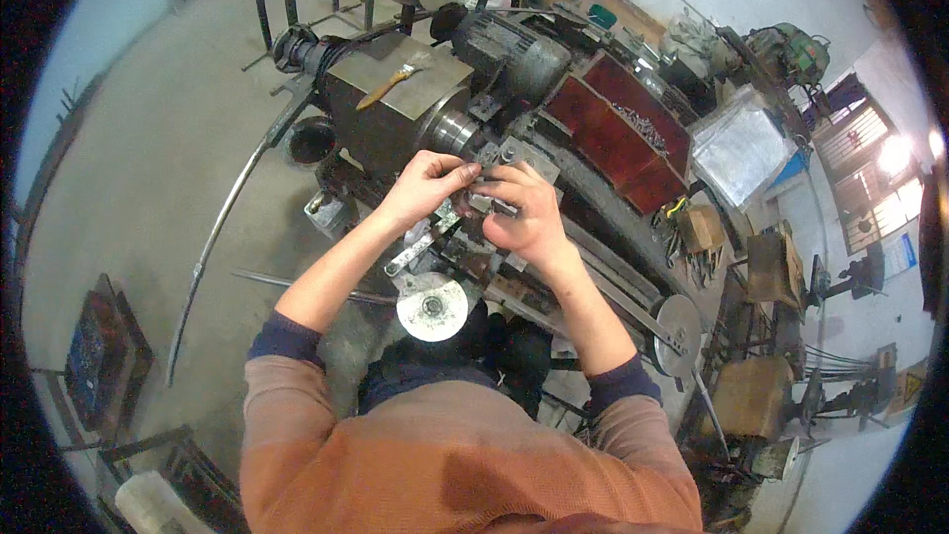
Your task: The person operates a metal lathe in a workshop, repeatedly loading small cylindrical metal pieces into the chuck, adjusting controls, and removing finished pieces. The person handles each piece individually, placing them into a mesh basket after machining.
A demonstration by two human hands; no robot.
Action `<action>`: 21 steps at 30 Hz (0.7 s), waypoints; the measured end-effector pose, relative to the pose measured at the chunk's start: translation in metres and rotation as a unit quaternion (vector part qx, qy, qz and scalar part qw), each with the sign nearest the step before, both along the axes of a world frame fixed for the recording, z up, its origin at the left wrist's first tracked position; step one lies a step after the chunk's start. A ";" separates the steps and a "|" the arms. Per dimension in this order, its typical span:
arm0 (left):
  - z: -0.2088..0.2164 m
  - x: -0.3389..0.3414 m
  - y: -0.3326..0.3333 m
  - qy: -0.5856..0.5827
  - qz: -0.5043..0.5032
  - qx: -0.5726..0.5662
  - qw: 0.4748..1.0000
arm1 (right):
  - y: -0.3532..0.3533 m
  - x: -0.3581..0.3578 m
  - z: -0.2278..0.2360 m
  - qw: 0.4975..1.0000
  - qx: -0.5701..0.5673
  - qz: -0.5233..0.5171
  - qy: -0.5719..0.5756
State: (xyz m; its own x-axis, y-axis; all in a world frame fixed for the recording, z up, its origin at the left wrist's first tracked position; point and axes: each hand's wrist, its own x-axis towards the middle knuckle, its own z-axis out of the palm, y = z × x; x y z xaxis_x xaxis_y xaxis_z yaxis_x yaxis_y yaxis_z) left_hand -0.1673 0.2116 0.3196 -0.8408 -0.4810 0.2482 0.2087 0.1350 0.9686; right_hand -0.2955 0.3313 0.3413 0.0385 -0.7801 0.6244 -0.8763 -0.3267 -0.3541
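Both my hands meet over a metal lathe, just in front of its shiny round chuck (457,131). My left hand (427,186) is closed, thumb and fingertips pinched together beside the chuck. My right hand (524,210) comes in from the other side, its fingers bent inward by the block-like tool post (534,160). The fingertips nearly touch, and whatever small piece lies between them is too hidden to name. Below the hands are a pale metal lever (420,247) and a round handwheel (432,309).
A wooden-handled brush (384,89) lies on the headstock's flat top (356,69). Behind the lathe are a motor (514,54) and a dark red tray (593,119) with small metal parts. A long bent rod (225,213) extends left; hand tools (697,255) lie at right.
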 end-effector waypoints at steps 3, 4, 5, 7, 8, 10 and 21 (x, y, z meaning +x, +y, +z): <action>0.002 0.005 -0.008 -0.083 -0.028 -0.107 0.990 | -0.007 -0.011 -0.004 0.996 0.077 0.035 0.005; 0.006 0.009 -0.008 -0.123 -0.017 -0.124 0.985 | -0.009 -0.012 -0.002 0.994 0.101 0.046 -0.003; 0.010 0.014 -0.011 -0.140 -0.009 -0.141 0.980 | -0.012 -0.012 0.002 0.990 0.125 0.058 -0.010; 0.013 0.025 -0.027 -0.174 0.009 -0.175 0.969 | -0.028 -0.027 0.005 0.991 0.118 0.060 0.021; 0.010 0.033 -0.043 -0.129 0.039 -0.200 0.970 | -0.039 -0.037 0.006 0.991 0.126 0.025 0.035; 0.015 0.064 -0.066 -0.088 0.161 -0.234 0.955 | -0.061 -0.058 0.004 0.977 0.199 -0.056 0.054; -0.036 0.287 -0.120 -0.455 0.407 -0.374 0.698 | -0.102 -0.077 -0.035 0.939 0.319 -0.092 -0.091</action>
State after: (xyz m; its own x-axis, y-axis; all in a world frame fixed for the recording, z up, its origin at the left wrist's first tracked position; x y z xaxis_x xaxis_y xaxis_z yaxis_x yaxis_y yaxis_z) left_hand 0.1197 0.0917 0.2834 -0.3371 -0.9136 0.2275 -0.8883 0.3887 0.2446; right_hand -0.3726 0.2289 0.3060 -0.1960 -0.9806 0.0099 -0.8029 0.1547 -0.5757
